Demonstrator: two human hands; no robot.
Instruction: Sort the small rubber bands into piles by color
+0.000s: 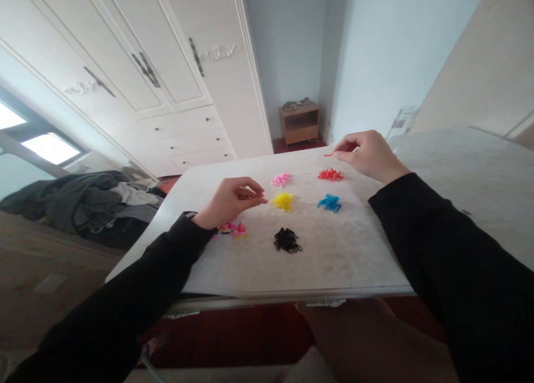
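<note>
My right hand (362,154) pinches a red rubber band (329,155) between thumb and fingertips, above the far edge of the red rubber band pile (331,175). My left hand (234,197) is closed in a pinch just left of the yellow rubber band pile (283,202); what its fingertips hold, if anything, is too small to make out. Behind the yellow pile lies a pink pile (281,179). A blue pile (330,203) sits in front of the red one, and a black pile (287,240) is nearest me. Mixed-colour bands (235,230) lie partly hidden by my left wrist.
All the piles rest on a white table (334,260), whose front edge runs close to my body. Dark clothes (83,205) are heaped at the left. A white wardrobe (175,94) and a small wooden nightstand (300,123) stand beyond the table.
</note>
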